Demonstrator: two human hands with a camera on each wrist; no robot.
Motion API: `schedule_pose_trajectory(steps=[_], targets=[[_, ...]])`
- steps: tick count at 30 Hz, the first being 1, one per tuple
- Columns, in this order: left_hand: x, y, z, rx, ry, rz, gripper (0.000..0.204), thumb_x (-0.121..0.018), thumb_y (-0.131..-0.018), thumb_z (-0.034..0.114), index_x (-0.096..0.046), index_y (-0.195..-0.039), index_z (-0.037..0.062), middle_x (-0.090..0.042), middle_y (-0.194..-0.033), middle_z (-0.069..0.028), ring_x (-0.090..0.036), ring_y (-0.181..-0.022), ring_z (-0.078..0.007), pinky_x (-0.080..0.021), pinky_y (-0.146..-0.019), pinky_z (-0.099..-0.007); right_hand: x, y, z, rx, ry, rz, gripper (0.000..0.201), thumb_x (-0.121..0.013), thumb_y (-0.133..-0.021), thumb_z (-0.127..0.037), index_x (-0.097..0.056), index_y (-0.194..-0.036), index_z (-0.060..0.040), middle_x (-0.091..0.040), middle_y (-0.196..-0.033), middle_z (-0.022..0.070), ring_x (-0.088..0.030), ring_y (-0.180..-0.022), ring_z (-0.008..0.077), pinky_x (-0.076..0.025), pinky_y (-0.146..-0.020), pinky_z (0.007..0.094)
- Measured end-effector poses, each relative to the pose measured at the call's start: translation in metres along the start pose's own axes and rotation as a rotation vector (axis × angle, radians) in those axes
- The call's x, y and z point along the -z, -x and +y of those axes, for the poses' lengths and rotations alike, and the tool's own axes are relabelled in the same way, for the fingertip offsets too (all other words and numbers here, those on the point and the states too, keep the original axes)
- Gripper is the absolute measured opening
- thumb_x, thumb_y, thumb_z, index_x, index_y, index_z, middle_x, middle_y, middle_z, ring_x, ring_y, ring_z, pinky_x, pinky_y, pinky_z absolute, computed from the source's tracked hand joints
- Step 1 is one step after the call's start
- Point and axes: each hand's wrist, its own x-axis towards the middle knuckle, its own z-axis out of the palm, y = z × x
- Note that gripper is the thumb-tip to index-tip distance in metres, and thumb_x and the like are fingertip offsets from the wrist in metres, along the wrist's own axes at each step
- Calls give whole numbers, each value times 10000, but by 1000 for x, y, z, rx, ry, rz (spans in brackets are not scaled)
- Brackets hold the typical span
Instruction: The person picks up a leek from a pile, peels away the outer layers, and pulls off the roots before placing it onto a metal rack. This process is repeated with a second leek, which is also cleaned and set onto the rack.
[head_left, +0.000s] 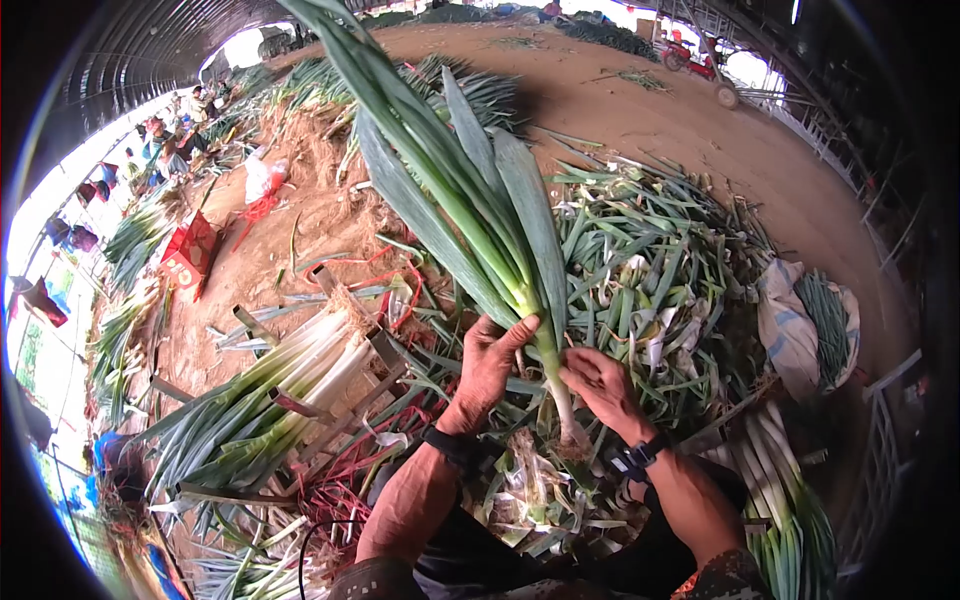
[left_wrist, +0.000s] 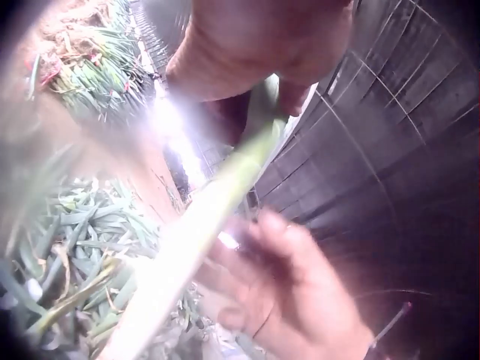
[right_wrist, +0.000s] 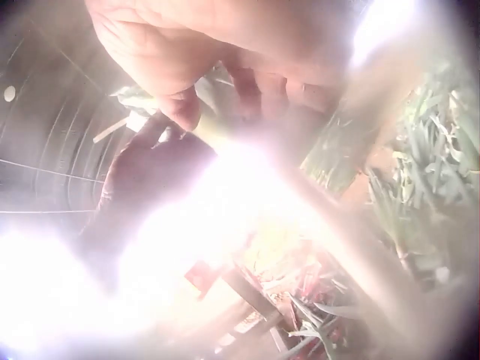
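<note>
Onion (head view): a lg. green onion [head_left: 520,285] slants across the ctr., leaves fanned toward the top, white stalk & roots pointing down between the person's forearms.
L hand (head view): L hand [head_left: 490,365] grips the stalk just under the leaves, thumb across the front; dark band [head_left: 455,447] at wrist.
R hand (head view): R hand [head_left: 602,388] is at the stalk's other side, a bit lower, fingers bent; can't tell if they pinch it.
Heaps (head view): loose leaf pile [head_left: 650,280] behind R hand; trimmed onion bundle [head_left: 285,385] lies in a metal rack to the L, red straps [head_left: 340,495] nr. it; second bundle [head_left: 785,490] lower R; white sack [head_left: 788,325] w/ greens at far R.
Bkgd. (head view): red bag [head_left: 192,255] on dirt floor [head_left: 640,90]; people [head_left: 195,105] upper L; red vehicle [head_left: 690,55] upper R.
Stalk (L wrist view): L hand fills the top, closed round the green part; white part runs to lower L; R hand beside it, blurred; dark ribbed wall [left_wrist: 397,150] at R.
Glare (R wrist view): R hand across top, thumb & fingers curved nr. the stalk, contact unclear; L hand in shadow beyond; much of the stalk washed out.
</note>
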Motion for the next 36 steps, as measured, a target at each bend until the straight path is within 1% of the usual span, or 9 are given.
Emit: schedule_pose_trajectory(steps=[3, 7, 10, 15, 23, 28, 30, 32, 36], targets=[[-5, -3, -13, -169, -45, -17, 283, -724, -913, 171, -666, -1153, 32, -705, -990, -15, -618, -820, -78, -497, -686, -249, -5, -11, -29, -81, 170, -10, 349, -683, -891, -209, -637, -1136, 36, -689, -919, 101, -650, -814, 134, -547, -745, 289], [-7, 4, 0, -133, -69, -21, 270, -739, -904, 201, -687, -1108, 32, -707, -932, -13, -608, -767, -67, -491, -649, -235, -12, -10, -13, -96, -87, -31, 341, -666, -880, -217, -642, -1088, 51, -659, -822, 76, -636, -743, 119, -534, -644, 294], [-7, 5, 1, -97, -31, -29, 267, -725, -911, 130, -666, -1135, -3, -703, -1004, -30, -602, -875, -82, -490, -795, -266, -13, -10, -4, -85, -91, -29, 314, -640, -880, -214, -652, -1039, 57, -630, -746, 48, -628, -709, 101, -533, -599, 279], [1, 3, -8, -64, -46, 13, 262, -741, -898, 191, -690, -1098, 30, -705, -917, -5, -609, -736, -73, -497, -639, -236, -13, -14, 10, -22, 83, 15, 260, -581, -887, -174, -664, -989, 51, -600, -682, 19, -613, -656, 82, -551, -544, 274], [-7, 2, -8, 53, 498, -123, 347, -603, -941, 252, -535, -1229, 69, -605, -1116, -64, -578, -1025, -224, -457, -927, -454, -12, -6, 10, -317, -405, 73, 240, -569, -929, -215, -675, -1009, -16, -663, -842, 44, -649, -735, 123, -574, -550, 285], [4, -19, -8, -84, 754, -24, 317, -497, -910, 275, -496, -1167, 90, -573, -994, -81, -561, -823, -235, -466, -769, -375, -25, 3, 18, -373, -1198, 60, 376, -565, -945, -304, -592, -1189, -19, -676, -1097, 131, -660, -900, 244, -586, -800, 375], [13, -22, -3, -105, 762, 22, 325, -448, -924, 324, -523, -1134, 87, -591, -995, -85, -548, -769, -231, -459, -718, -363, -27, 8, -4, -499, -1254, 156, 338, -527, -949, -329, -576, -1143, -56, -657, -964, 82, -628, -824, 227, -558, -707, 367], [20, -22, 5, -113, 774, 200, 313, -455, -926, 309, -579, -1102, 81, -649, -1067, -147, -553, -729, -228, -483, -674, -353, -21, 12, 27, -298, -1259, -127, 309, -489, -952, -364, -546, -1067, -83, -557, -810, 23, -548, -712, 182, -486, -595, 339], [47, -30, 10, -124, 729, 182, 351, -459, -905, 310, -587, -1121, 65, -631, -1128, -167, -545, -684, -207, -476, -605, -327, -2, 47, 34, -408, -519, -178, 278, -497, -940, -351, -551, -895, -81, -490, -678, 38, -498, -618, 177, -444, -568, 364]])
